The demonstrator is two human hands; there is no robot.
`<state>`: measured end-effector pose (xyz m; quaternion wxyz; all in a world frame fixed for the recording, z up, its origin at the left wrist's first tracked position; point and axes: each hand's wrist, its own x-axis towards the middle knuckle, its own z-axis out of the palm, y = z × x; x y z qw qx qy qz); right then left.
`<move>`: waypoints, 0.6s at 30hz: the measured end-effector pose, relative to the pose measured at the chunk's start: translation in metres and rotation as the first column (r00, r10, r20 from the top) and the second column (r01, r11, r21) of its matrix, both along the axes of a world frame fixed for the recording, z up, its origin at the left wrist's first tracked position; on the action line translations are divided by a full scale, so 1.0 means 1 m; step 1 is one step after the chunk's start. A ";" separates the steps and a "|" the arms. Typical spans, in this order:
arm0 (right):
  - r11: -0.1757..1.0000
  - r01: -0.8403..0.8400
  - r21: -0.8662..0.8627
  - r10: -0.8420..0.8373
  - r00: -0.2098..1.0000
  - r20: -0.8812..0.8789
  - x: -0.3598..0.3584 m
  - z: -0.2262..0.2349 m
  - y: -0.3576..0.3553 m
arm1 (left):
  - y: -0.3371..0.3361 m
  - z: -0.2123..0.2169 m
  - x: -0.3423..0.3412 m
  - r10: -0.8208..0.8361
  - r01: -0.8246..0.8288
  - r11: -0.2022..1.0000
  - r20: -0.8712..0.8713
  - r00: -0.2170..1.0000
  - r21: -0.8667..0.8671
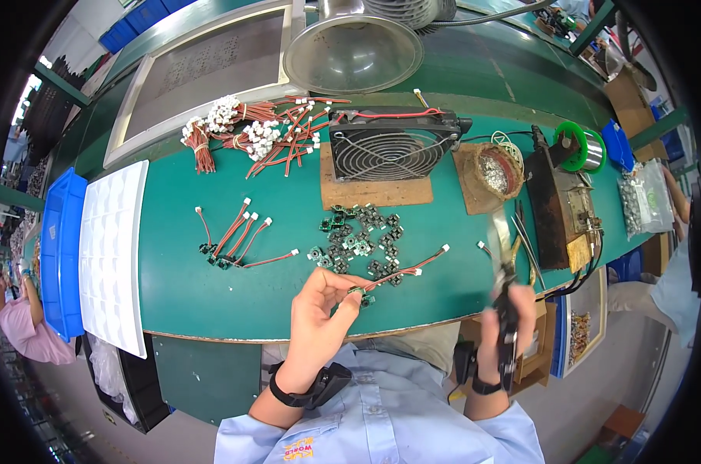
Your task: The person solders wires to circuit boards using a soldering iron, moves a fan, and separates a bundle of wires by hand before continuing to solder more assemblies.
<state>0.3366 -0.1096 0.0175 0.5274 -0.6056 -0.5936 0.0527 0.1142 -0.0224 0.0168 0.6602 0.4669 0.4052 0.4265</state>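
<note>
My left hand [325, 311] pinches a small green circuit board [367, 299] between thumb and fingertips near the table's front edge. Thin red and dark wires [400, 272] run from it up to the right, ending in white connectors. To the right, my right hand [513, 317] is closed around a black-handled tool [506, 298] with a pale metallic front end. Motion blurs that tool, so its exact kind cannot be made out. Just beyond my left hand lies a pile of small black-and-green circuit boards [362, 236]. Left of them rest several wired boards [223, 259].
Behind stands a black fan [393, 147] with a wire guard, beside bundled red wires [246, 127]. Right are a dish of metal bits [496, 172], a dark metal box [555, 209], a green solder spool [581, 147] and hand tools [527, 243]. White tray [117, 255] and blue bin [63, 255] stand left.
</note>
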 end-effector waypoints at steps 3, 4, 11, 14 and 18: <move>0.937 0.328 0.119 -0.321 0.944 -0.072 0.007 -0.015 0.026 | 0.001 -0.003 -0.001 -0.006 0.006 1.000 0.009 1.000 -0.005; 0.945 0.326 0.001 -0.322 0.936 -0.144 0.008 -0.012 0.030 | 0.002 -0.003 -0.001 -0.006 0.006 1.000 0.011 1.000 0.007; 0.956 0.291 -0.037 -0.281 0.873 -0.398 -0.015 -0.016 0.029 | 0.002 -0.002 -0.003 -0.015 0.015 1.000 0.024 1.000 0.000; 0.983 0.146 -0.108 -0.173 0.933 -0.316 -0.016 -0.019 0.028 | 0.002 -0.002 -0.004 -0.030 0.030 1.000 0.033 0.999 -0.005; 0.996 0.080 -0.026 -0.082 0.989 -0.122 -0.010 -0.019 0.030 | 0.001 -0.003 -0.008 -0.040 0.040 0.999 0.005 0.999 0.000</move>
